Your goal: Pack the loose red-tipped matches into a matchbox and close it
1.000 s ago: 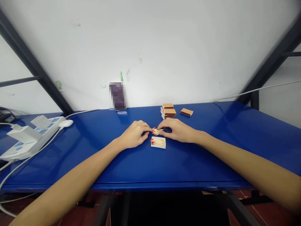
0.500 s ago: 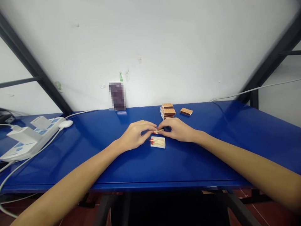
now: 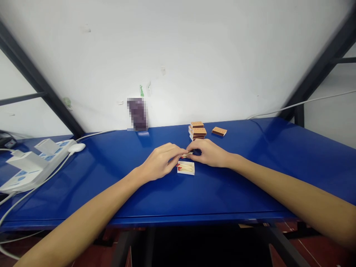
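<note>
A small bundle of red-tipped matches point(image 3: 187, 155) lies between my two hands, just above the table. My left hand point(image 3: 162, 161) pinches its head end from the left, fingertips partly covering it. From the right, my right hand point(image 3: 210, 152) grips the other end between thumb and fingers. Right in front of the bundle sits a white matchbox tray point(image 3: 194, 172) with several matches in it, their red heads toward the left. Behind my right hand stands a stack of brown matchboxes point(image 3: 199, 131).
One more matchbox point(image 3: 219, 131) lies to the right of the stack on the blue table point(image 3: 178, 200). A white power strip point(image 3: 36, 167) with plugs and cables occupies the left side. A blurred dark packet point(image 3: 138, 115) leans on the white wall.
My left fingers have shifted slightly right across the matches, closer to my right fingertips. My right hand still holds the bundle. The tray and boxes stay in place.
</note>
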`<state>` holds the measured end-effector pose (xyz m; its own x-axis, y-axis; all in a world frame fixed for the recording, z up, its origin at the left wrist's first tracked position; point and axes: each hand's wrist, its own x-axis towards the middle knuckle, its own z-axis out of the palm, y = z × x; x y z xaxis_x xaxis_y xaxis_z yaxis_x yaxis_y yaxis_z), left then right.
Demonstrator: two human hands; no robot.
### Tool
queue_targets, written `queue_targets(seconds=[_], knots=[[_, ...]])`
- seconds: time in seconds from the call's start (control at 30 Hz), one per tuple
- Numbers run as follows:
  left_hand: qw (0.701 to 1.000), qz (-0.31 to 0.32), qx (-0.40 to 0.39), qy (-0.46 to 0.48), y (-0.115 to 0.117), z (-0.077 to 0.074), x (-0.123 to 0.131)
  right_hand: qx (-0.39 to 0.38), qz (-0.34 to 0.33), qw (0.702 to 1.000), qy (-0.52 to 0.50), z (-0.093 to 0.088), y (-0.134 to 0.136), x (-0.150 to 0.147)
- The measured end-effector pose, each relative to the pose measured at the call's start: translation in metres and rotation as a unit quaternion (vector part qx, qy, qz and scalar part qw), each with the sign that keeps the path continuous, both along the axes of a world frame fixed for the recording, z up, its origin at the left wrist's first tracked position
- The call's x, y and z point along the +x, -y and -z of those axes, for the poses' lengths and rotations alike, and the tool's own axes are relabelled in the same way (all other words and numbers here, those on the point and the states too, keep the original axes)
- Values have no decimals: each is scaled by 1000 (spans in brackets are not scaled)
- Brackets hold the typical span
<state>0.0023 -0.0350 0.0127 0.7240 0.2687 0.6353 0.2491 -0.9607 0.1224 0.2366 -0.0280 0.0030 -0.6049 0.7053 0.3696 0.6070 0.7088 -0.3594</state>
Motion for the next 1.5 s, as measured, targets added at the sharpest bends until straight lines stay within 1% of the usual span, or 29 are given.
queue_targets(seconds=[0.13, 0.27, 0.57, 0.67, 0.8, 1.17, 1.37, 1.5], knots=[[998, 25, 17, -55, 4, 2, 1, -4, 6, 1000, 8, 0, 0, 0], [996, 27, -3, -90, 7, 3, 5, -11, 4, 1000, 2, -1, -1, 0], [992, 8, -70, -102, 7, -3, 0, -8, 3, 1000, 5, -1, 1, -1], [990, -11, -79, -116, 3, -4, -2, -5, 3, 1000, 3, -2, 2, -2], [988, -31, -79, -132, -1, -4, -4, -11, 7, 1000, -3, -2, 2, -2], [984, -29, -73, -161, 3, -1, 0, 10, -5, 1000, -14, 0, -1, 0], [983, -21, -69, -170, 3, -2, 2, -23, 1, 1000, -18, -1, -1, 1], [982, -24, -79, -170, 3, -2, 2, -24, 5, 1000, -13, -3, 1, -1]])
